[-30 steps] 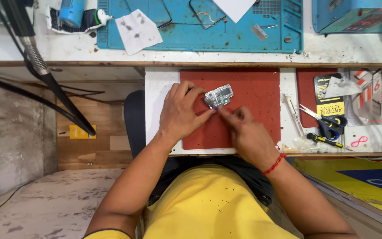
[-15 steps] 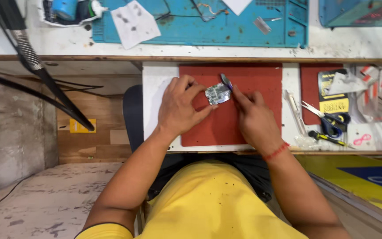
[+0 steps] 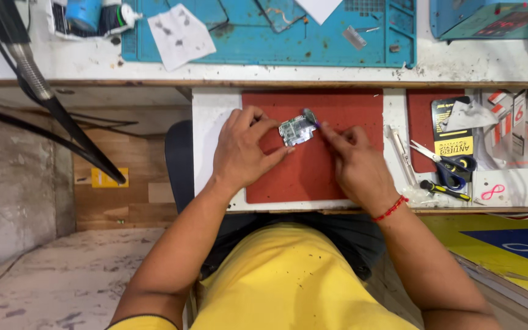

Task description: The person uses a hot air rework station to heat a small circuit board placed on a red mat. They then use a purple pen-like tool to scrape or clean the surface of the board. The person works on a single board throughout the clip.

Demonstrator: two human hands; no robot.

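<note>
We see a small silver circuit board on a red mat, up near the mat's top edge. Our left hand grips it from the left, with thumb and fingers pinched on its left end. Its long side runs left to right and tips up a bit on the right.

Our right hand is closed around a thin tool. The tool's tip touches the top right corner of the board. So the board lies up and to the left of the right hand, and both hands are right next to it.

The red mat lies on a white surface. To the right we see a black and yellow card, blue-handled scissors, a small black and yellow screwdriver and a clear packet with red and white bits. Above is a blue mat with a white paper scrap on it. A small pink loop mark sits low on the right.
</note>
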